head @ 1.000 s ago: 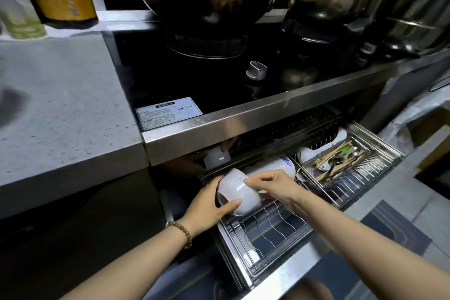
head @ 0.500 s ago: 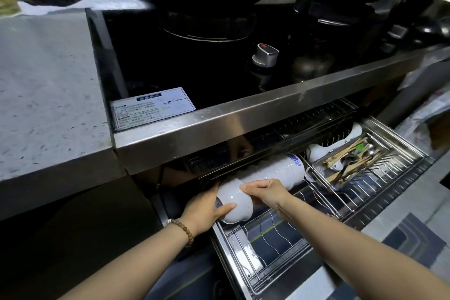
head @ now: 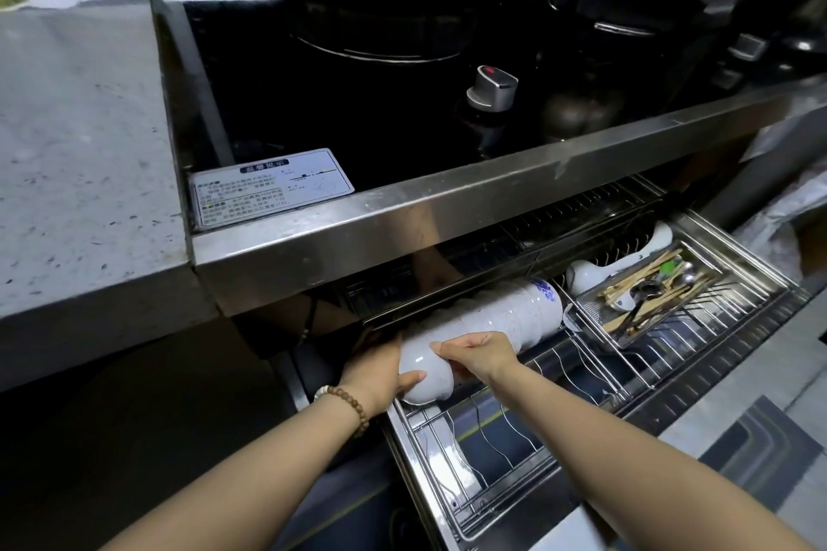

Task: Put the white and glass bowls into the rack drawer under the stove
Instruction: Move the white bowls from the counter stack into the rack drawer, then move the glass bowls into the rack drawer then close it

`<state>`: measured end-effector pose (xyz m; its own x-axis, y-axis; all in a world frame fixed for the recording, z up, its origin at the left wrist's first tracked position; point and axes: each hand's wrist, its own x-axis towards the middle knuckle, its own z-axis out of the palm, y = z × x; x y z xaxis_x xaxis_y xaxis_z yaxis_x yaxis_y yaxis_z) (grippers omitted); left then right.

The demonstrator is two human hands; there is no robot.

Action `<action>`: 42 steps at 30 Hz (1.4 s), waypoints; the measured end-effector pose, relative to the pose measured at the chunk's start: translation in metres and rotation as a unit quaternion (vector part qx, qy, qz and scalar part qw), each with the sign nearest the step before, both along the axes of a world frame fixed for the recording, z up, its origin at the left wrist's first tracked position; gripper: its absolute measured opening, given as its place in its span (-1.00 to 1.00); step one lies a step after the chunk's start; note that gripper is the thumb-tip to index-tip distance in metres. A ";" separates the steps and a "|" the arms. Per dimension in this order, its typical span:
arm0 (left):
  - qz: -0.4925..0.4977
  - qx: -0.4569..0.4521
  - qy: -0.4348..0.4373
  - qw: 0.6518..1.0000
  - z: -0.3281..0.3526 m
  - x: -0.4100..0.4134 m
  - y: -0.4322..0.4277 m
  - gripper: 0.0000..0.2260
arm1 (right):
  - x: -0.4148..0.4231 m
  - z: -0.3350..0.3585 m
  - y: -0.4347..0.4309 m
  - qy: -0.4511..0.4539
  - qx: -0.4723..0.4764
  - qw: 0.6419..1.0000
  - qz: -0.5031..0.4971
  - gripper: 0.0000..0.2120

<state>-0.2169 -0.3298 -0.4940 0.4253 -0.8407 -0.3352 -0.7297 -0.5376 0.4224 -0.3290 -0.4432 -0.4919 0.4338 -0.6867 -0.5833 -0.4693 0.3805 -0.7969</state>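
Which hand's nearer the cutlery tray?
Right. The right hand grips the bowl on the tray's side; the left hand holds its far end, farther from the cutlery tray.

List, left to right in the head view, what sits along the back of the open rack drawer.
Left hand, held white bowl, row of nested white bowls, cutlery tray. The right hand overlaps the bowls, so it is left out.

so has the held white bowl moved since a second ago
Yes. The white bowl has slid right and back, closing onto the row of stacked bowls in the rack drawer.
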 end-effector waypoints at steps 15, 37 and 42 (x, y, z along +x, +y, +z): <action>0.042 0.006 0.056 0.998 -0.004 -0.002 -0.003 -0.35 | -0.004 -0.001 -0.006 0.055 -0.087 0.992 0.070 -0.84; -0.064 -0.229 0.104 0.966 0.158 -0.039 0.025 -0.44 | -0.112 0.206 0.025 -0.091 -0.254 0.962 0.044 -0.59; -0.081 -0.371 0.041 0.924 0.254 -0.035 0.058 -0.48 | -0.105 0.273 0.048 -0.144 -0.343 0.927 0.053 -0.50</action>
